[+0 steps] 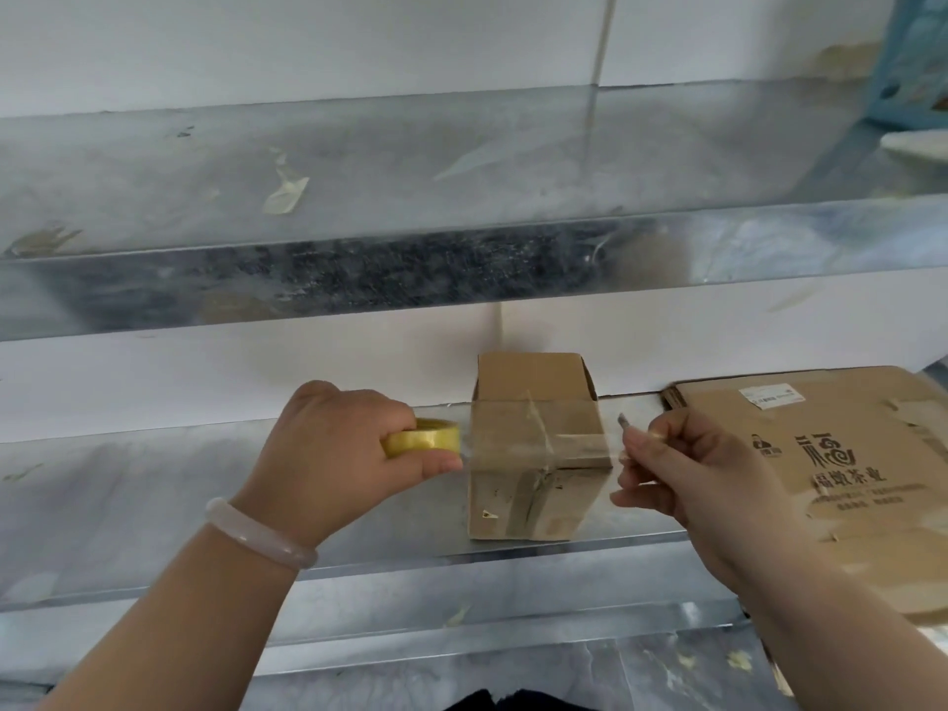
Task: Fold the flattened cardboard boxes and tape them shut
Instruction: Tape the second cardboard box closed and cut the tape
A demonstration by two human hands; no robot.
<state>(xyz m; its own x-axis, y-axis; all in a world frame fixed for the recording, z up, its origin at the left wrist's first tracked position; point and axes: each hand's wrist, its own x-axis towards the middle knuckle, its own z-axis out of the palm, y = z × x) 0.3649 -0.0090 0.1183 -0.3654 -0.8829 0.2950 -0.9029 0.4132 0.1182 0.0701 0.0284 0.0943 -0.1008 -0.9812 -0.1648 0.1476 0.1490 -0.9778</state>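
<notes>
A small folded cardboard box [528,500] stands on the lower metal shelf [154,484], with its far flap raised. My left hand [333,454] grips a yellow roll of clear tape [423,437] just left of the box. A clear strip of tape [538,433] stretches from the roll across the box top to my right hand [682,469]. That hand pinches the strip's free end and holds a small thin tool [628,423], perhaps a blade, at the box's right side.
A stack of flattened cardboard boxes [831,479] with printed lettering lies right of the small box. An upper metal shelf [410,171] spans the view, with tape scraps stuck on it. A blue crate [908,59] sits at the top right.
</notes>
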